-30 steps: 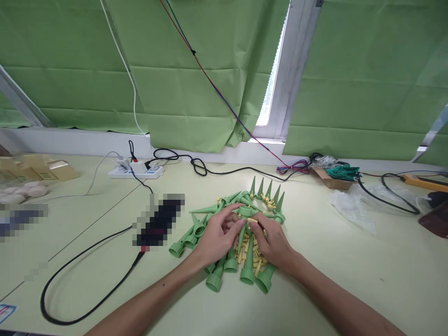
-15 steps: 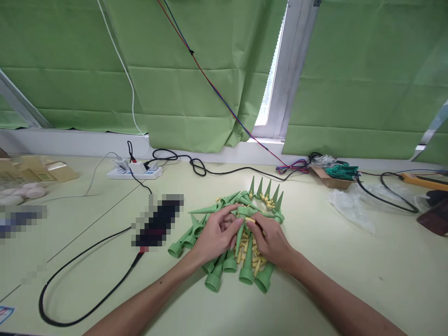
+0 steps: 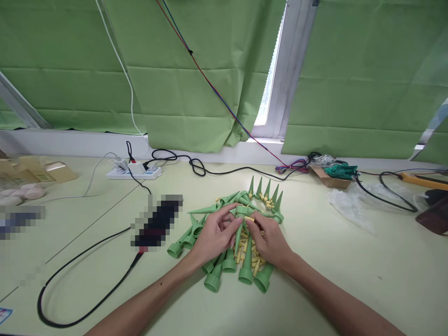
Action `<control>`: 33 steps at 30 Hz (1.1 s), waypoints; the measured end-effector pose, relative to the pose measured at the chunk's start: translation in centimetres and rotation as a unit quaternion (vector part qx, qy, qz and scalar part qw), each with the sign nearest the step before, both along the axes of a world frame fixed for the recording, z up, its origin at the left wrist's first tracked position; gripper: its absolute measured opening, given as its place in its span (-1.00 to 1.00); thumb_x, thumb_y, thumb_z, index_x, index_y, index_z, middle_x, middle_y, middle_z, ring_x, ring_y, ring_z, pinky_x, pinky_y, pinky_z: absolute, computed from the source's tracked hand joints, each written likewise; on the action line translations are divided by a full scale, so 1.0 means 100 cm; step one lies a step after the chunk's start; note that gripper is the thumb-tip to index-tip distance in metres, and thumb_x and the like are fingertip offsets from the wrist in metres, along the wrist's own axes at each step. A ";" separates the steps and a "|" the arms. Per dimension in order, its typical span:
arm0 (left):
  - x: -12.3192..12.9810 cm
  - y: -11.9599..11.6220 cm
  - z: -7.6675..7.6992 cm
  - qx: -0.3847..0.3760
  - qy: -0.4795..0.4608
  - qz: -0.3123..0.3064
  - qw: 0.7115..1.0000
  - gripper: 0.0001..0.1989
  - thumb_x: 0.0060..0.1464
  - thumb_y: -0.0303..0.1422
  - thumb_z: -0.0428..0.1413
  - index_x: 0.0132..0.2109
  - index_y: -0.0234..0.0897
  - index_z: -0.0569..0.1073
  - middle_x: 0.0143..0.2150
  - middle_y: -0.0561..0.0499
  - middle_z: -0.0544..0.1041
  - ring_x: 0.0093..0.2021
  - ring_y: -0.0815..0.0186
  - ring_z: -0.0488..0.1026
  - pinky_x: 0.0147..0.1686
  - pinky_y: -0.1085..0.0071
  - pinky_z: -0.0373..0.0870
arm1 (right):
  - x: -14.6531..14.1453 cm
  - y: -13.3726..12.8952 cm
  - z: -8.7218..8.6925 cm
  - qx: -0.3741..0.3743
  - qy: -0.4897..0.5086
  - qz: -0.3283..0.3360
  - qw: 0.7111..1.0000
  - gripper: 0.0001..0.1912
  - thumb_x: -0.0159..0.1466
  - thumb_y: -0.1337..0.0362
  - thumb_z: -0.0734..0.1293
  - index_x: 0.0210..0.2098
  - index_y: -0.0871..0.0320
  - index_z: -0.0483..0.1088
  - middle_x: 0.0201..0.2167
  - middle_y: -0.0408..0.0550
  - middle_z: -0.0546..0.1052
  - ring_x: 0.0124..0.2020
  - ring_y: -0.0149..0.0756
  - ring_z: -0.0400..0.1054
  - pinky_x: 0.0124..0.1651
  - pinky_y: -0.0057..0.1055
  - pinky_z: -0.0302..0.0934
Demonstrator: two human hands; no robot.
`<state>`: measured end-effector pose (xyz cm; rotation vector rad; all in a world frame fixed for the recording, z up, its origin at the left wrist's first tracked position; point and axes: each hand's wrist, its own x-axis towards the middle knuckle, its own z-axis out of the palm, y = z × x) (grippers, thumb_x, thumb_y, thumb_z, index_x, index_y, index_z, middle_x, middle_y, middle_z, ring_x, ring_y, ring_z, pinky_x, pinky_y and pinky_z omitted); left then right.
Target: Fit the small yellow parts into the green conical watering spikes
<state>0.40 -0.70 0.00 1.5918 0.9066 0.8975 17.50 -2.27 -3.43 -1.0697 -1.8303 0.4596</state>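
Observation:
My left hand [image 3: 219, 231] is closed on a green plastic spike [image 3: 239, 238], its wide collar up and its point slanting down toward me. Between the thumb and fingers of my right hand [image 3: 271, 237] is a small yellow plug [image 3: 249, 219], held against the side of the spike near the collar. Whether the plug sits inside the spike I cannot tell. Below and around both hands lie several loose green spikes [image 3: 246, 273] with open round ends, and a heap of yellow plugs [image 3: 256, 266]. Behind them, several green spikes stand upright [image 3: 259, 187] in a curved row with yellow pieces at their bases.
On the left are a blurred dark device [image 3: 159, 221] with a black cable and a white power strip [image 3: 135, 173]. A cardboard box [image 3: 331, 178] with a green bundle and clear plastic bags [image 3: 350, 210] lies to the right. Cables run along the wall.
Both hands stay almost in place with the spike and the yellow plug. The whole view shifts very slightly to the left.

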 end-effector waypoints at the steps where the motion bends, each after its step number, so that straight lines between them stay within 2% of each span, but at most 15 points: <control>1: 0.000 0.000 0.000 0.000 0.000 0.002 1.000 -0.48 0.21 -0.17 0.09 0.23 -0.33 0.28 -0.59 0.19 0.31 -0.71 0.52 0.18 -0.72 0.57 0.12 | -0.001 -0.001 0.001 -0.017 0.013 0.000 1.000 -0.71 0.42 0.22 0.11 -0.45 0.11 0.13 -0.57 -0.21 0.22 -0.55 -0.40 0.08 -0.45 -0.43 -0.02; 5: 0.001 0.001 -0.002 0.004 -0.003 0.010 1.000 -0.48 0.20 -0.20 0.10 0.23 -0.33 0.28 -0.59 0.18 0.32 -0.69 0.51 0.19 -0.69 0.57 0.13 | -0.005 -0.002 0.000 -0.112 0.106 0.031 0.988 -0.68 0.41 0.13 0.14 -0.46 0.10 0.13 -0.62 -0.27 0.16 -0.61 -0.44 0.04 -0.54 -0.45 -0.03; 9: 0.001 0.002 -0.005 0.030 0.000 0.018 0.999 -0.50 0.20 -0.22 0.12 0.23 -0.30 0.31 -0.58 0.17 0.35 -0.64 0.49 0.24 -0.64 0.57 0.17 | -0.010 -0.003 -0.001 -0.210 0.246 0.110 0.940 -0.65 0.40 0.05 0.16 -0.45 0.08 0.11 -0.68 -0.35 0.07 -0.72 -0.50 -0.05 -0.66 -0.49 -0.05; 11: 0.000 0.002 -0.006 0.035 0.003 0.020 0.999 -0.50 0.19 -0.23 0.12 0.23 -0.30 0.32 -0.58 0.17 0.36 -0.63 0.49 0.24 -0.64 0.57 0.17 | -0.012 -0.002 -0.001 -0.229 0.286 0.132 0.921 -0.65 0.39 0.04 0.17 -0.45 0.08 0.11 -0.70 -0.37 0.04 -0.75 -0.52 -0.08 -0.70 -0.50 -0.06; 13: 0.000 0.002 -0.005 0.028 0.003 0.021 0.999 -0.49 0.19 -0.22 0.12 0.23 -0.31 0.31 -0.59 0.17 0.35 -0.66 0.50 0.22 -0.66 0.58 0.15 | -0.013 -0.002 -0.001 -0.231 0.299 0.137 0.916 -0.65 0.38 0.04 0.19 -0.46 0.08 0.12 -0.70 -0.38 0.05 -0.76 -0.53 -0.08 -0.71 -0.51 -0.06; 19: 0.001 0.002 -0.002 -0.020 -0.005 0.013 1.000 -0.40 0.19 -0.16 0.11 0.27 -0.39 0.24 -0.65 0.19 0.33 -0.75 0.51 0.13 -0.76 0.58 0.09 | -0.012 -0.001 -0.001 -0.222 0.290 0.134 0.921 -0.65 0.38 0.07 0.20 -0.46 0.09 0.10 -0.68 -0.35 0.08 -0.72 -0.53 -0.07 -0.68 -0.51 -0.08; 25: 0.000 0.001 0.000 -0.053 -0.036 -0.003 0.998 -0.36 0.17 -0.15 0.13 0.28 -0.41 0.20 -0.65 0.21 0.30 -0.77 0.54 0.08 -0.77 0.60 0.02 | -0.010 -0.002 -0.002 -0.183 0.216 0.084 0.955 -0.66 0.39 0.09 0.19 -0.46 0.10 0.12 -0.65 -0.30 0.14 -0.67 -0.50 0.00 -0.60 -0.48 -0.07; 33: 0.000 0.001 0.004 -0.098 -0.034 0.004 0.995 -0.32 0.13 -0.11 0.14 0.27 -0.39 0.20 -0.65 0.22 0.29 -0.76 0.54 0.06 -0.76 0.59 0.01 | -0.008 -0.002 -0.004 -0.142 0.159 0.035 0.976 -0.63 0.39 0.07 0.17 -0.48 0.11 0.12 -0.65 -0.29 0.12 -0.63 -0.47 0.00 -0.55 -0.46 -0.09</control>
